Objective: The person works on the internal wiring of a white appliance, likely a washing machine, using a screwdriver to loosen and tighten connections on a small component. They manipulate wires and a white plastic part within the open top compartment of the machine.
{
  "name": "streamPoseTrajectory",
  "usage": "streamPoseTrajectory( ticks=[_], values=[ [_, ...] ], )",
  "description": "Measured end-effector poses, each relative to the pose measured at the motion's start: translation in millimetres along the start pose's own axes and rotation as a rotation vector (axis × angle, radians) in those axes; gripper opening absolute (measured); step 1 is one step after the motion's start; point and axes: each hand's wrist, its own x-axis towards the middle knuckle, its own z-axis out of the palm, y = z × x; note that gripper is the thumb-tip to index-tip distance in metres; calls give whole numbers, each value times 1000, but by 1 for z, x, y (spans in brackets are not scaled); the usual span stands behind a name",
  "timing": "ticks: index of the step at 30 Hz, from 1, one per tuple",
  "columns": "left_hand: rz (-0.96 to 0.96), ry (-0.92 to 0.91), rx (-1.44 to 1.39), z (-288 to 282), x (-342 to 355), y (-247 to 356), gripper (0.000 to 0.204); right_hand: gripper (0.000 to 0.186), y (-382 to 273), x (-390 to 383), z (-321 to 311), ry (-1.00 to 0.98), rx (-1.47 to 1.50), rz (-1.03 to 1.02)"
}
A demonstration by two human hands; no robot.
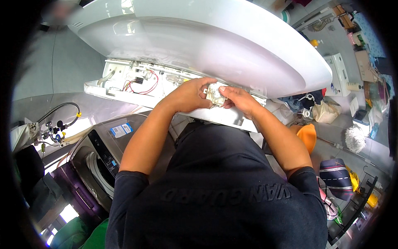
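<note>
Between my two hands is a small off-white plastic part (215, 94) with a moulded, uneven surface; its exact kind I cannot make out. My left hand (190, 95) grips it from the left, with thumb and fingers curled round its edge. From the right, my right hand (240, 101) holds it too, its thumb lying on the upper face. Both hands are over a long, shallow white housing (139, 98), which contains red wires (155, 83), a black connector (140, 80) and a pale hose (107, 78). Behind the housing rises a large glossy white curved panel (199, 35).
A grey front-loading washing machine (99, 143) stands to the left, near a purple case (81, 193) and a wall tap with hoses (58, 135). Rightward are an orange object (307, 139), a white mop head (355, 140), bags (326, 112) and a black rack (352, 216).
</note>
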Motion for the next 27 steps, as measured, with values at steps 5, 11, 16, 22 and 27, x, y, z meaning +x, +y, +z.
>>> streamPoseTrajectory(
  ticks=[5,11,16,22,27],
  values=[
    [-5,5,-22,1,-1,-3,80,68,4,0,-2,-14,41,-28],
    [-8,12,-28,1,-3,0,79,77,12,7,-7,-26,45,-31],
    [41,59,4,4,-4,-1,78,66,5,2,-3,-8,77,-16],
    [10,39,46,1,-3,-3,77,66,1,0,1,25,84,13],
    [-5,21,54,-1,-1,-3,77,69,7,7,-3,21,57,43]
  ],
)
